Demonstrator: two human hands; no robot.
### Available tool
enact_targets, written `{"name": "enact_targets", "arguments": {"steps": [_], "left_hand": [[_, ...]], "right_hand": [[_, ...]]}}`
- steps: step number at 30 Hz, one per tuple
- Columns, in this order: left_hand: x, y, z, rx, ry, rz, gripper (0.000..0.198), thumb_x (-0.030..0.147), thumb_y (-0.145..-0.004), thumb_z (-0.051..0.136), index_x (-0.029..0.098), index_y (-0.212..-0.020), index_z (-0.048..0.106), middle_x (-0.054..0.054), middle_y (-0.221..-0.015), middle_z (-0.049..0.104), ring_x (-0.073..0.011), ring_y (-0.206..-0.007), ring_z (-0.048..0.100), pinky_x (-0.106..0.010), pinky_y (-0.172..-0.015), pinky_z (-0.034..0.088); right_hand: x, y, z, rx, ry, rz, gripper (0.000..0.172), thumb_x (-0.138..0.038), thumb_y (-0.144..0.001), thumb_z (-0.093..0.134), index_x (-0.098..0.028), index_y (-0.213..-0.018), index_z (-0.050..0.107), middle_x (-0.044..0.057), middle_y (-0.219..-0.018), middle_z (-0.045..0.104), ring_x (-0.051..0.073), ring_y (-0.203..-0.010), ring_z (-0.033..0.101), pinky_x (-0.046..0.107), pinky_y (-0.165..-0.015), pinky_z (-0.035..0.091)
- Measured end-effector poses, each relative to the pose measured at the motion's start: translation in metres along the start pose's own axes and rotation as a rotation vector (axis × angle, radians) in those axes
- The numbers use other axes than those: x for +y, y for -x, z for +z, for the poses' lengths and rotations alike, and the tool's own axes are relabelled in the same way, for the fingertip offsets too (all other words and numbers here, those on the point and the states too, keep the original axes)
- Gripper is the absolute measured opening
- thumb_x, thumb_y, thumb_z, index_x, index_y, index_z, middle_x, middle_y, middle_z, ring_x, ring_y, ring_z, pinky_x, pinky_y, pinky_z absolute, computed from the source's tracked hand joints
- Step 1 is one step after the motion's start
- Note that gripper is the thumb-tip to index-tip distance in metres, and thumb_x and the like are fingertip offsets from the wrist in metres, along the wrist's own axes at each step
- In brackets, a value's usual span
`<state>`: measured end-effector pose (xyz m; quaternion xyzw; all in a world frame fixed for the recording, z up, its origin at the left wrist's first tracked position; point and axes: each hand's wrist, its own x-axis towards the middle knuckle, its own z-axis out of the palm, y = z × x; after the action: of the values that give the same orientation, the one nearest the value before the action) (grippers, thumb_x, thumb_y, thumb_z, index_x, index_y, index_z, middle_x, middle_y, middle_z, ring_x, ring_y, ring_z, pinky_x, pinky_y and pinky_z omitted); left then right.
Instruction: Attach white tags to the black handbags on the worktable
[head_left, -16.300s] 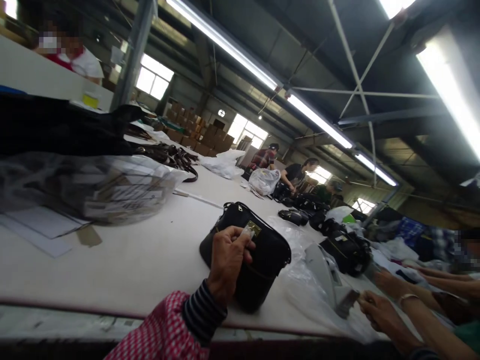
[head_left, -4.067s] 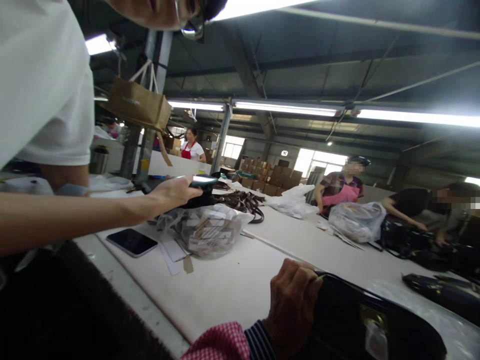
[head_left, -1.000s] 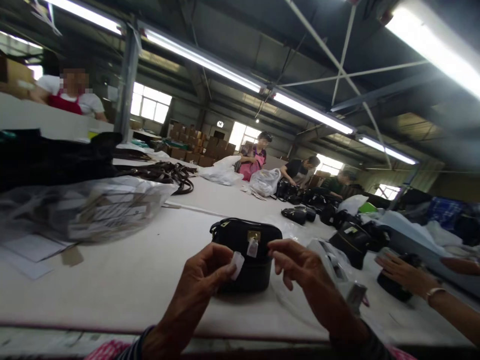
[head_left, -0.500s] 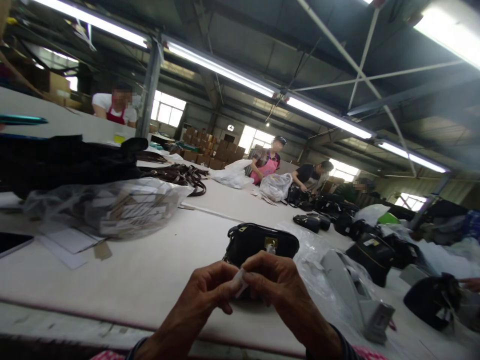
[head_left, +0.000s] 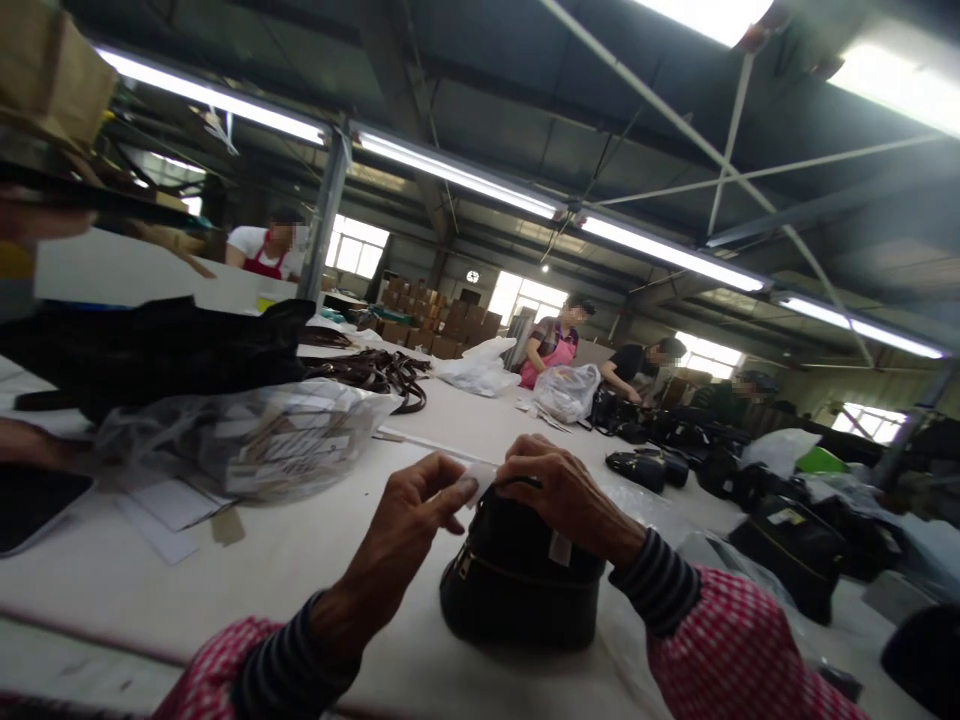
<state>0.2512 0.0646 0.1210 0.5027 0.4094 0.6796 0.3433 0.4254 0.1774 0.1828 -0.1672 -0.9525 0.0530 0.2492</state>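
A black handbag (head_left: 525,590) with a gold zipper stands upright on the white table, right in front of me. My left hand (head_left: 424,510) pinches a small white piece (head_left: 480,482) beside the top of the bag. The fingers of my right hand (head_left: 559,485) are closed around the bag's top handle. Below that hand a small white tag (head_left: 559,548) hangs against the bag.
A clear plastic bag of cards (head_left: 277,440) and dark straps (head_left: 375,375) lie left on the table (head_left: 300,570). Several black bags (head_left: 787,550) and clear plastic are at the right. A person's hand (head_left: 30,445) is near a phone (head_left: 37,505) at far left. People work behind.
My hands have moved up and slightly apart; the right one has taken the bag's handle. The black bag now stands upright, nearer me. At far left, another person's hand has come into view.
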Motion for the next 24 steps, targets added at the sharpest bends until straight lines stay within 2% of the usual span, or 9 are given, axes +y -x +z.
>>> {"name": "enact_targets", "arguments": {"steps": [3, 6, 9, 13, 16, 21, 24], "left_hand": [[-0.005, -0.022, 0.007, -0.042, -0.053, 0.066, 0.023, 0.041, -0.089, 0.064, 0.018, -0.085, 0.063, -0.001, -0.084, 0.061, -0.0175, -0.081, 0.056, -0.027, -0.067, 0.049], [-0.015, -0.037, 0.015, -0.081, -0.167, 0.138, 0.019, 0.035, -0.091, 0.06, 0.019, -0.083, 0.061, 0.001, -0.081, 0.06, -0.0157, -0.075, 0.053, -0.027, -0.067, 0.043], [-0.019, -0.04, 0.019, -0.086, -0.299, 0.194, 0.016, 0.032, -0.092, 0.058, 0.02, -0.083, 0.062, 0.001, -0.082, 0.064, -0.0159, -0.074, 0.054, -0.028, -0.067, 0.04], [-0.022, -0.037, 0.021, -0.035, -0.45, 0.236, 0.014, 0.031, -0.093, 0.056, 0.022, -0.085, 0.062, 0.0, -0.086, 0.066, -0.0184, -0.078, 0.057, -0.029, -0.071, 0.038], [-0.028, -0.035, 0.025, 0.009, -0.467, 0.215, 0.015, 0.031, -0.094, 0.051, 0.023, -0.083, 0.058, -0.001, -0.082, 0.064, -0.0201, -0.078, 0.057, -0.03, -0.073, 0.038], [-0.042, -0.042, 0.036, 0.088, -0.382, 0.203, 0.014, 0.031, -0.094, 0.049, 0.023, -0.083, 0.053, 0.001, -0.076, 0.059, -0.0187, -0.072, 0.053, -0.03, -0.07, 0.036], [-0.046, -0.053, 0.039, 0.109, -0.323, 0.224, 0.014, 0.03, -0.093, 0.05, 0.022, -0.081, 0.05, 0.002, -0.073, 0.054, -0.0171, -0.071, 0.049, -0.029, -0.069, 0.036]], "right_hand": [[0.008, 0.007, 0.006, 0.121, -0.244, 0.061, 0.005, -0.023, -0.09, 0.071, -0.022, -0.089, 0.076, 0.002, -0.094, 0.062, 0.017, -0.09, 0.058, 0.03, -0.08, 0.044], [0.013, 0.014, 0.007, 0.214, -0.478, 0.196, 0.009, -0.028, -0.087, 0.073, -0.019, -0.085, 0.074, 0.001, -0.089, 0.06, 0.015, -0.079, 0.055, 0.027, -0.068, 0.041], [0.016, 0.016, 0.009, 0.251, -0.537, 0.235, 0.01, -0.028, -0.085, 0.074, -0.019, -0.082, 0.074, 0.0, -0.082, 0.059, 0.015, -0.075, 0.053, 0.027, -0.065, 0.04], [0.013, 0.016, 0.014, 0.251, -0.393, 0.113, 0.011, -0.028, -0.09, 0.07, -0.021, -0.083, 0.074, 0.003, -0.086, 0.063, 0.018, -0.082, 0.059, 0.03, -0.075, 0.045], [0.01, 0.021, 0.018, 0.228, -0.215, -0.011, 0.018, -0.031, -0.098, 0.06, -0.024, -0.09, 0.074, 0.005, -0.092, 0.066, 0.02, -0.087, 0.062, 0.033, -0.08, 0.048], [0.013, 0.026, 0.023, 0.232, 0.061, -0.108, 0.026, -0.028, -0.103, 0.047, -0.025, -0.099, 0.072, 0.007, -0.091, 0.068, 0.021, -0.084, 0.061, 0.032, -0.075, 0.047], [0.013, 0.018, 0.023, 0.221, 0.073, -0.101, 0.028, -0.028, -0.103, 0.047, -0.023, -0.094, 0.073, 0.007, -0.084, 0.067, 0.021, -0.08, 0.06, 0.032, -0.073, 0.046]]}}
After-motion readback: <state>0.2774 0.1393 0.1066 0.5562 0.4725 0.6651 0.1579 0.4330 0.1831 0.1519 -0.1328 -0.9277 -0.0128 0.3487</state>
